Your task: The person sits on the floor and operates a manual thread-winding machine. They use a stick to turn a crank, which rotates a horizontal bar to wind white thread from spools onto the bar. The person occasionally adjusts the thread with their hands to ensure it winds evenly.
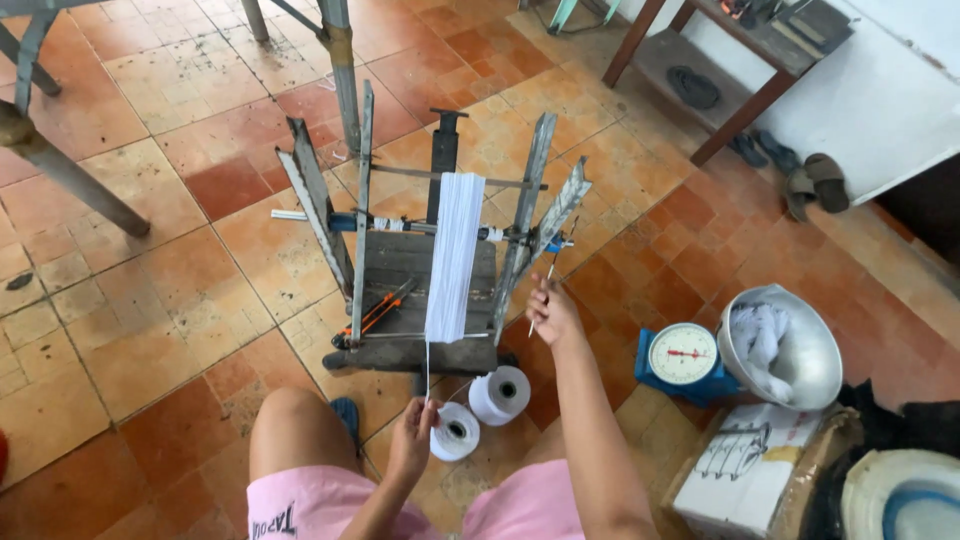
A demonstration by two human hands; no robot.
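Sitting on the tiled floor (150, 300), the person faces a wooden winding reel (440, 240) that stands at twelve o'clock from the knees. A thick band of white thread (455, 250) is wrapped over the reel's arms and hangs down its front. The right hand (552, 312), at one o'clock, is raised beside the reel's right arms with its fingers pinched on a thin stick-like crank handle (545, 285); how that handle joins the axle is hard to make out behind the slats. The left hand (415, 440), low at six o'clock, has its fingers pressed together around a fine strand (427, 370) running down from the band, though the exact contact is too small to tell. Just beside that hand sit two white thread cones (480, 410), the nearer one partly covered by the fingers. At three o'clock stand a blue dial scale (680, 360) and a metal bowl (800, 350) holding white cloth, with a cardboard box (750, 460) below them, cut off by the frame's lower edge. Orange-handled pliers (385, 305) lie on the reel's base, half hidden by a slat.
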